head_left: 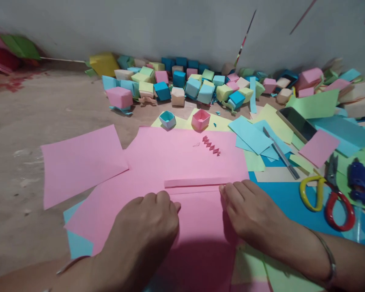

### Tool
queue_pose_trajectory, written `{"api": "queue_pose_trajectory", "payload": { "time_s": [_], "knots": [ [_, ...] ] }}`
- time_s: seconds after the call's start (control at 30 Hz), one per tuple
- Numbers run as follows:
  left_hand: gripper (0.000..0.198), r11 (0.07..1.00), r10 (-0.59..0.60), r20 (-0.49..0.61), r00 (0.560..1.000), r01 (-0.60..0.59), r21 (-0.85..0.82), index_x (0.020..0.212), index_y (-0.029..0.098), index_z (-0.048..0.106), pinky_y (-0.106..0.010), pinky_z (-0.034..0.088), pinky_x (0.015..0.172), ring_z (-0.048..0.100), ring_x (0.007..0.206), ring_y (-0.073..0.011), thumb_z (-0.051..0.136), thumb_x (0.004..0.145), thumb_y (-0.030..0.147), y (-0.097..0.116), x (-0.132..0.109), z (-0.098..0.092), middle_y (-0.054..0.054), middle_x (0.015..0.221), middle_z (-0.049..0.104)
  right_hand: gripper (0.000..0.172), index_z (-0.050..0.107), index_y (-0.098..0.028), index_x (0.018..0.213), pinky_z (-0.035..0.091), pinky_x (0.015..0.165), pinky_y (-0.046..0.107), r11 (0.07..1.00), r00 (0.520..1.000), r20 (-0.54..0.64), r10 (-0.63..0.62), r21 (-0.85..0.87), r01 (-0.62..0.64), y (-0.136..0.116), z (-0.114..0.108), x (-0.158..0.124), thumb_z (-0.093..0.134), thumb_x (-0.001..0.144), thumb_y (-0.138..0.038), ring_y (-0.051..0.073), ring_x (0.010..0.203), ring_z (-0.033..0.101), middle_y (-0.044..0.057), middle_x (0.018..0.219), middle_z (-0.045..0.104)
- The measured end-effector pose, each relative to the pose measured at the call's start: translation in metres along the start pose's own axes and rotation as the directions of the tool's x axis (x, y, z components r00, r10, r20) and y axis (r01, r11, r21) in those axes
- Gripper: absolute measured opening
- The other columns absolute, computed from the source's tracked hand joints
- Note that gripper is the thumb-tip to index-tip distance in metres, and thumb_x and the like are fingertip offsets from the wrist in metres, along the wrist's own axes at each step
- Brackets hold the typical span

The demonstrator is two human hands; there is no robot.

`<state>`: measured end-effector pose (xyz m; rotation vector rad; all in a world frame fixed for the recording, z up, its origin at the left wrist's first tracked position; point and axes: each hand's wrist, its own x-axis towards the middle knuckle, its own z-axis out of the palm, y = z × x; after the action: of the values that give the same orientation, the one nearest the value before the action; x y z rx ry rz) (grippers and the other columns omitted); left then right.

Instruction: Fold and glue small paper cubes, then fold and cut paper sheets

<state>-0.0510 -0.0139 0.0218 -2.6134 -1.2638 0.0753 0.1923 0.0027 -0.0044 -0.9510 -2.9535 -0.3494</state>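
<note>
A pink paper sheet (200, 219) lies in front of me with its far edge folded over into a narrow strip (200, 182). My left hand (149, 223) is curled, knuckles up, fingertips pressing the sheet just below the fold. My right hand (249, 211) presses the fold's right end with bent fingers. More pink sheets (82, 162) lie under and to the left. A small pink zigzag paper scrap (211, 146) rests beyond the fold.
Scissors with yellow and red handles (328, 194), a craft knife (281, 154), a blue glue gun (360, 182) and a phone (296, 123) lie at right on coloured sheets. Two small open paper boxes (200, 119) and a heap of paper cubes (197, 83) stand along the wall.
</note>
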Motion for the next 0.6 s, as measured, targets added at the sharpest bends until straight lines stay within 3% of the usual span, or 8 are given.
{"api": "queue_pose_trajectory", "payload": {
  "time_s": [0.13, 0.3, 0.6],
  "knots": [
    [0.025, 0.997, -0.002, -0.020, 1.000, 0.000, -0.074, 0.064, 0.021, 0.061, -0.035, 0.035, 0.048, 0.051, 0.053, -0.0228, 0.049, 0.078, 0.003, -0.003, 0.007, -0.005, -0.006, 0.060, 0.056, 0.020, 0.058, -0.017, 0.071, 0.022, 0.059, 0.038, 0.998, 0.999, -0.038, -0.015, 0.063, 0.018, 0.006, -0.002, 0.004, 0.050, 0.080, -0.001, 0.021, 0.066, 0.040, 0.007, 0.074, 0.052],
    [0.028, 0.986, 0.041, 0.085, 0.995, -0.027, -0.163, 0.071, 0.020, 0.060, -0.035, 0.038, 0.050, 0.053, 0.059, -0.0232, 0.047, 0.068, -0.004, -0.006, 0.016, -0.002, -0.005, 0.068, 0.060, 0.021, 0.058, -0.017, 0.073, 0.023, 0.061, 0.038, 0.998, 0.999, -0.042, -0.003, 0.061, 0.005, 0.010, -0.008, 0.008, 0.050, 0.080, 0.001, 0.020, 0.068, 0.043, 0.009, 0.077, 0.056],
    [0.022, 0.994, 0.058, 0.083, 0.995, -0.050, -0.098, 0.073, 0.019, 0.057, -0.036, 0.040, 0.049, 0.050, 0.055, -0.0227, 0.044, 0.078, 0.001, -0.004, 0.018, 0.002, -0.005, 0.066, 0.055, 0.025, 0.058, -0.017, 0.070, 0.019, 0.061, 0.037, 1.000, 0.995, -0.102, 0.018, -0.015, -0.020, 0.012, -0.006, 0.014, 0.047, 0.082, 0.002, 0.018, 0.062, 0.036, 0.006, 0.066, 0.052]
  ]
}}
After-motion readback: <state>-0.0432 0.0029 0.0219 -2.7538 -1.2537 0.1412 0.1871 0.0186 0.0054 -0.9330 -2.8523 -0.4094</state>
